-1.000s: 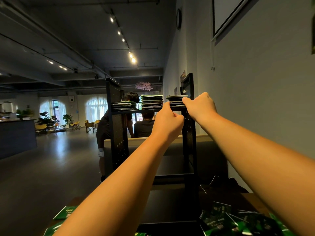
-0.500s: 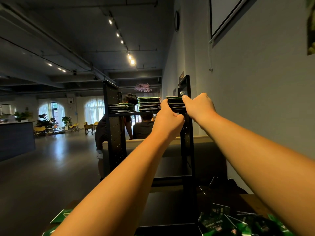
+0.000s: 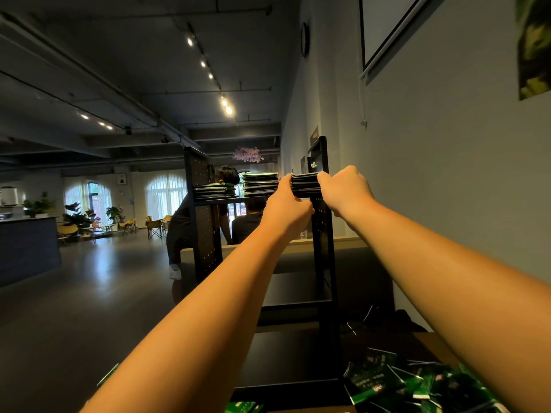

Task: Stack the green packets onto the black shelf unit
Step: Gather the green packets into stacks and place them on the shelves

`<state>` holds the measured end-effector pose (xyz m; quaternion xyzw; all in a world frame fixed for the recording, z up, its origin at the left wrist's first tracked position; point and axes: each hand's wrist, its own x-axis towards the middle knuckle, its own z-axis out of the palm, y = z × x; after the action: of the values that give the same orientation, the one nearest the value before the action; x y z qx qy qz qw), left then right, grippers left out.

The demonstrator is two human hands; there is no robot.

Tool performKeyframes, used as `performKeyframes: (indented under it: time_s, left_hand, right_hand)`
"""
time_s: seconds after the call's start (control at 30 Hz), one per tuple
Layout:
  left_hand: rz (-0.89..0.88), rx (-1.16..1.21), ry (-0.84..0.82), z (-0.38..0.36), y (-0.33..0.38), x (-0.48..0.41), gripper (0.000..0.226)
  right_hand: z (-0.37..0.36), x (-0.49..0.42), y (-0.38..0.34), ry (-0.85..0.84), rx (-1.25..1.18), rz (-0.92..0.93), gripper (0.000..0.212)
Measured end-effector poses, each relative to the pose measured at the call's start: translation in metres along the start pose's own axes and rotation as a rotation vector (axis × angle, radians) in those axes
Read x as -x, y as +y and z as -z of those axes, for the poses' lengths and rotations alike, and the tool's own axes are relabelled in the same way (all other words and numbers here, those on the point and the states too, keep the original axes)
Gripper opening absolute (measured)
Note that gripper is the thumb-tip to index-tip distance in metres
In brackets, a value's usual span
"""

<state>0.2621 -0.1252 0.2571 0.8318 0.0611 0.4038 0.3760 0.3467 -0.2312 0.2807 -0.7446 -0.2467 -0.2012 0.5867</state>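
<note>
The black shelf unit [image 3: 205,228] stands in front of me with perforated side panels. Three stacks of green packets sit on its top shelf: a low left stack [image 3: 214,190], a taller middle stack [image 3: 258,183] and a right stack [image 3: 304,182]. My left hand [image 3: 287,205] and my right hand [image 3: 343,189] are raised to the right stack and hold it from either side, fingers curled against its edges. A loose heap of green packets [image 3: 396,386] lies on the table at the bottom right.
Lower shelves [image 3: 293,289] of the unit are bare. The grey wall [image 3: 432,174] runs close on the right. Two people [image 3: 226,180] are behind the unit. More packets [image 3: 241,407] lie at the bottom edge. Open floor extends to the left.
Both hands stay at the right stack; the left hand has slid a little up along its side. The view has shifted slightly.
</note>
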Motion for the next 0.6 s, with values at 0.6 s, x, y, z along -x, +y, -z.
performKeyframes:
  time_s: [0.6]
  left_hand:
    - [0.144,-0.071,-0.068,0.033,-0.031,0.094,0.046]
  right_hand:
    - [0.006,0.088,0.01,-0.278,0.106,-0.075,0.025]
